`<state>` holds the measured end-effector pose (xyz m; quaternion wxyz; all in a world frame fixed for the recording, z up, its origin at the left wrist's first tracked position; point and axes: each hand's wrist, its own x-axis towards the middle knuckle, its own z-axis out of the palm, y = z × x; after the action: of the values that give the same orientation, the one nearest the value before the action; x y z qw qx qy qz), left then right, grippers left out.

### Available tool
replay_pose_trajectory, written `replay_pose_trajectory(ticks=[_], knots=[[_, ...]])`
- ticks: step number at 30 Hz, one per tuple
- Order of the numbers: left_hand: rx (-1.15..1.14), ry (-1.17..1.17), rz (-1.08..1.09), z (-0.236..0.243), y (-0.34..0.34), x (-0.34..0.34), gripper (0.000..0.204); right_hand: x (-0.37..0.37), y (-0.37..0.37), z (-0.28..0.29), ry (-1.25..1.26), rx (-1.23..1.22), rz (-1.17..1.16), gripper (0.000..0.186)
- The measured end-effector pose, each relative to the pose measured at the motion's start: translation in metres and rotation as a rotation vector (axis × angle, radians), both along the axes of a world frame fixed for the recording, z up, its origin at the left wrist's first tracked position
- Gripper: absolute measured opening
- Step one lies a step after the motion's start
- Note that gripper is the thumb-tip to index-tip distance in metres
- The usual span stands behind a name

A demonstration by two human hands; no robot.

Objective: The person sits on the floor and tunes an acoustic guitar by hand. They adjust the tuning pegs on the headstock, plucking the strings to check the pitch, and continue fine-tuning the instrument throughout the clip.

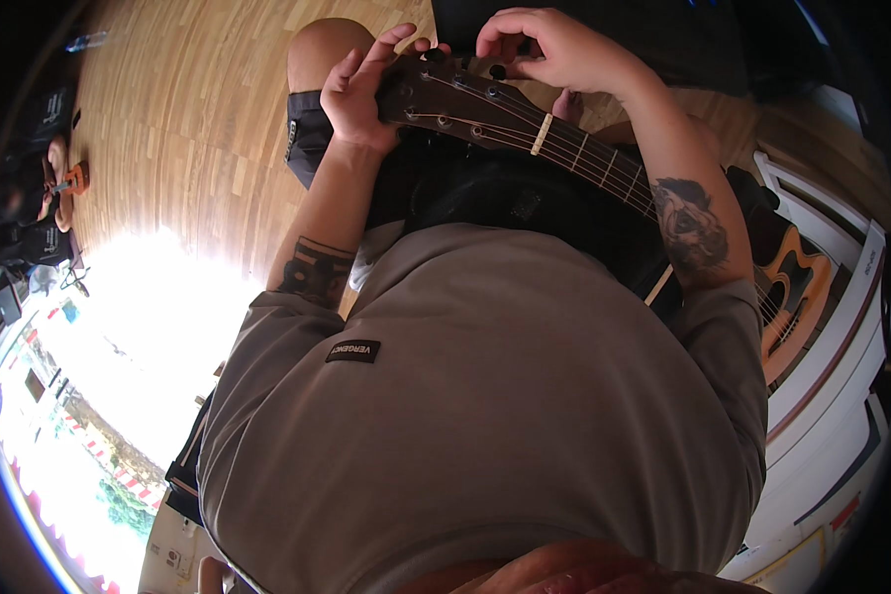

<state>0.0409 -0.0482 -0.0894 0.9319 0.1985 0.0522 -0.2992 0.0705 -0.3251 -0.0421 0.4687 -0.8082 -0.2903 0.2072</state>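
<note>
A guitar's dark headstock (448, 91) is held up across the wearer's lap, near the top of the view, and lies between the two hands, its tip turned to the wearer's left. The left hand (360, 96) is at that tip, its palm side close against the end, with thumb and forefinger spread apart; the other fingers go partly behind the wood near a dark knob (433, 55), so I cannot tell whether they grip. The right hand (562, 51) comes in over the far edge with bent fingers, thumb and fingertips at another dark knob (498, 72); whether they pinch it or only touch it I cannot tell. Metal posts along both sides of the headstock carry strings (510, 129), which run over a pale nut (541, 134) and down the neck (602, 163) until the right forearm hides them. Beyond that arm, roughly in line with the neck, a light wooden guitar body (810, 284) with a dark plate shows; the join is covered. Below the headstock are black cloth and the wearer's brown shirt (485, 396). On the left, past the wooden floor (198, 129), another person holds a small orange guitar (75, 178).
</note>
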Motion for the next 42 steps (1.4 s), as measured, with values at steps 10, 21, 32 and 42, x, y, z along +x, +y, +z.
replay_pose_trajectory(ticks=[10,21,32,42], knots=[[-0.024,-0.024,-0.015,0.000,-0.001,0.000,0.062,0.002,0.002,0.005,-0.048,0.003,0.063,0.015],[0.010,-0.029,-0.007,0.000,0.000,-0.001,0.063,-0.005,0.003,0.018,0.245,-0.113,-0.078,0.022],[-0.026,-0.025,-0.005,0.000,-0.002,0.000,0.062,0.015,-0.005,-0.011,-0.076,0.071,0.185,0.015],[-0.020,-0.033,-0.004,0.002,-0.001,-0.001,0.062,-0.005,0.004,0.014,0.275,-0.137,0.012,0.027]])
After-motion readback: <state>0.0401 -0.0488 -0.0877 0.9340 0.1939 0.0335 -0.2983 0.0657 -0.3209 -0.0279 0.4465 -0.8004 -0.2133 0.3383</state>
